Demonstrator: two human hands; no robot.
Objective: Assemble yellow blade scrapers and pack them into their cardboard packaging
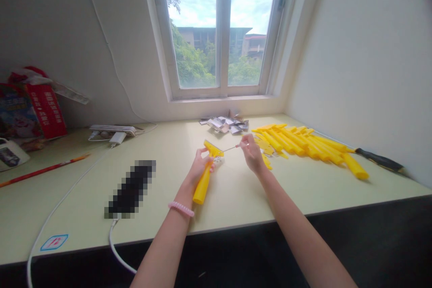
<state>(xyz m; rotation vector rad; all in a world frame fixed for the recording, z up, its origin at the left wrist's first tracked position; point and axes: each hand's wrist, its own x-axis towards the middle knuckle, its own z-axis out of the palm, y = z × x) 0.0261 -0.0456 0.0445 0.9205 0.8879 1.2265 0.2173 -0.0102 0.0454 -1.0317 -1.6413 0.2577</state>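
A yellow scraper (202,185) with a thick handle and a wide head is gripped in my left hand (199,166), its head tilted up and away from me. My right hand (251,153) is closed round a thin screwdriver (231,148), whose tip points left at the scraper's head; whether it touches is too small to tell. Small metal screws (218,159) lie on the table just behind my left fingers. Flat yellow pieces (265,146) lie beyond my right hand, beside a row of yellow handles (297,144).
Silvery blades or wrappers (227,124) are heaped below the window. A black-handled tool (380,160) lies at the right. On the left are a blurred black object (131,191) with a white cable, a power strip (113,130), a mug (12,155) and a red box (47,110).
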